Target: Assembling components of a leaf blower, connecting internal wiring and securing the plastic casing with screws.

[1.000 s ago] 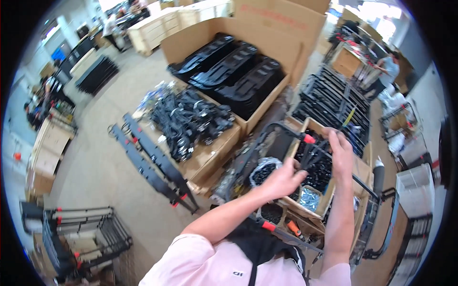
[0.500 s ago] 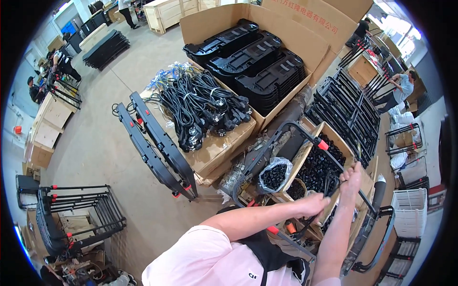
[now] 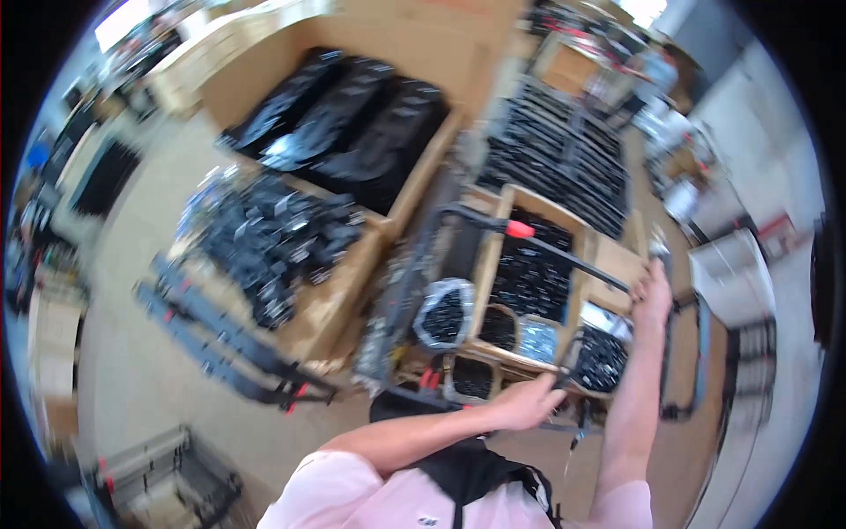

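A black tubular frame [image 3: 577, 263] with a red sleeve spans the parts boxes in front of me. My right hand [image 3: 650, 295] is closed at the frame's right-hand bar; blur hides whether its fingers also pinch something small. Lower and to the left, my left hand [image 3: 529, 402] is closed on a thin dark cord-like piece [image 3: 564, 377], whose kind is smeared by motion. Close by that hand lie a container of small black parts [image 3: 601, 360] and a clear bag of small pieces [image 3: 538, 339]. Black parts [image 3: 533, 273] fill the wooden box beyond.
A carton [image 3: 414, 181] holds long black housings. Bundled black power cords [image 3: 273, 234] lie on a cardboard box at the left. Two curved dark frame pieces [image 3: 220, 331] lean beside it. Stacked black frames [image 3: 560, 154] stand behind, and another person [image 3: 656, 75] is at the far right.
My view has swung, shifting the surroundings leftward and blurring them. My hands are farther apart: the right has gone up, the left down and leftward with the dark piece.
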The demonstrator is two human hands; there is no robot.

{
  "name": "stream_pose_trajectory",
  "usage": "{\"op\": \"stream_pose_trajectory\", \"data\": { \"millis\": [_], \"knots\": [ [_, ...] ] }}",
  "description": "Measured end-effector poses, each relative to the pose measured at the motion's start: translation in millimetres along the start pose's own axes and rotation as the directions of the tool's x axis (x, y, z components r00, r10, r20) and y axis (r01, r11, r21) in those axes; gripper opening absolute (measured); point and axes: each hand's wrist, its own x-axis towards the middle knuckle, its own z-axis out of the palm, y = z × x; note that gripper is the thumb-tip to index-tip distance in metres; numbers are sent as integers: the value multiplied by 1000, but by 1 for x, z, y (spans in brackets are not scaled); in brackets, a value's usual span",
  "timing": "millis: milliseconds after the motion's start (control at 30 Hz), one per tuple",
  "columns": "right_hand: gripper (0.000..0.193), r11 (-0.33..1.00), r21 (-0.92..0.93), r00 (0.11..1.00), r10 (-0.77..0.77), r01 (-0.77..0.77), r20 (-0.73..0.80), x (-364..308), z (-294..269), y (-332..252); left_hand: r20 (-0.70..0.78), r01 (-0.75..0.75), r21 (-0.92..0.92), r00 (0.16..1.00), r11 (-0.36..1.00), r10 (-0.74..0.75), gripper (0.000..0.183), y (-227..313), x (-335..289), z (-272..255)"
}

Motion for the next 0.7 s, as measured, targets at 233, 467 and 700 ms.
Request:
{"op": "stream_pose_trajectory", "data": {
  "millis": [233,467,700],
  "knots": [
    [35,950,-194,948,-190,243,256,-183,7,-101,292,-264,402,944,877,151,42,19,-38,10],
    [41,949,-248,902,-71,192,426,-286,-85,-119,-296,-573,647,420,503,858,29,133,-17,-37],
    [46,994,-62,721,109,-91,684,-341,-166,-102,-32,-799,164,581,578,813,44,153,-4,27]
  ]
}}
